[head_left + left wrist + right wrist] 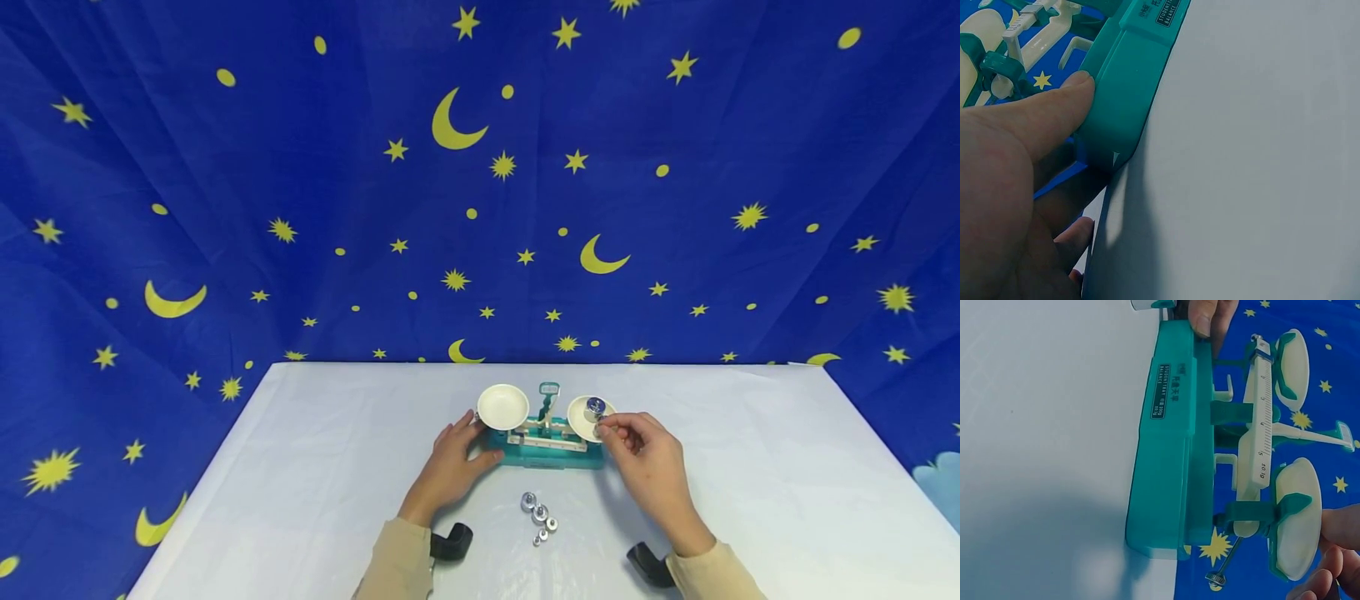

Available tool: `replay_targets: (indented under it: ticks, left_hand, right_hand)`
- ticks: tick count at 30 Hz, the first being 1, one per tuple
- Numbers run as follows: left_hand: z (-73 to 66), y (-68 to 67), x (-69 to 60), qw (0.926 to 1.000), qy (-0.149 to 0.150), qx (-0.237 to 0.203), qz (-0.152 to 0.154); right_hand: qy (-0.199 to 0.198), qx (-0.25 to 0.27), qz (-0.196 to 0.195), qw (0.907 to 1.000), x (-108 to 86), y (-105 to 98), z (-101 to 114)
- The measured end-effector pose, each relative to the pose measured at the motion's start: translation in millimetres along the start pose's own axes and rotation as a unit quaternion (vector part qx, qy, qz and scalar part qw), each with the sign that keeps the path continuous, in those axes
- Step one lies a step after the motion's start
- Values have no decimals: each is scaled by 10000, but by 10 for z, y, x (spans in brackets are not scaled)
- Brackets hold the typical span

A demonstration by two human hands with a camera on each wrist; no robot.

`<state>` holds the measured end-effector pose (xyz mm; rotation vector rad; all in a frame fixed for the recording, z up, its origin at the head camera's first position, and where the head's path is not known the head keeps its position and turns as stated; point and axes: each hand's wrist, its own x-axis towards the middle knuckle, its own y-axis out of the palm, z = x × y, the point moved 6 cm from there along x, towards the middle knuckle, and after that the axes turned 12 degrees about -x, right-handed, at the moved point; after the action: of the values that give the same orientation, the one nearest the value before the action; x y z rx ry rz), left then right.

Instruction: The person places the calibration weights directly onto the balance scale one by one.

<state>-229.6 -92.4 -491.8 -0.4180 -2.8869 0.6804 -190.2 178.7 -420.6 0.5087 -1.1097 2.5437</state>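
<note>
A teal balance (543,454) with two white pans stands on the table. My left hand (450,469) holds its left end; the left wrist view shows the thumb on the teal base (1129,81) and fingers round the end. A shiny metal weight (595,407) rests in the right pan (581,427). At that pan's near right rim is my right hand (652,467), thumb and fingertips drawn together. The right wrist view shows these fingers (1334,528) beside the pan (1300,550); whether they pinch the rim or something small cannot be told.
Several small metal weights (540,514) lie in a loose line on the white table (300,500) in front of the balance. Behind the table hangs a blue cloth (360,208) with yellow moons and stars. Black curved pieces (452,543) are at both wrists.
</note>
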Motion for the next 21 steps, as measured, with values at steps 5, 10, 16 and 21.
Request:
replay_targets:
  ticks: [5,10,16,21]
  left_hand:
    - [-2,6,4,10000,2,-10,9]
    - [-7,6,13,10000,19,-3,8]
    - [0,4,8,10000,30,13,5]
    - [9,5,9,10000,35,13,0]
  right_hand:
    - [-81,77,-18,9999,13,-1,-11]
    - [-40,169,-63,9998,35,-22,-40]
    - [121,212,-62,9997,40,-65,-33]
    - [104,332,34,9994,12,-71,26]
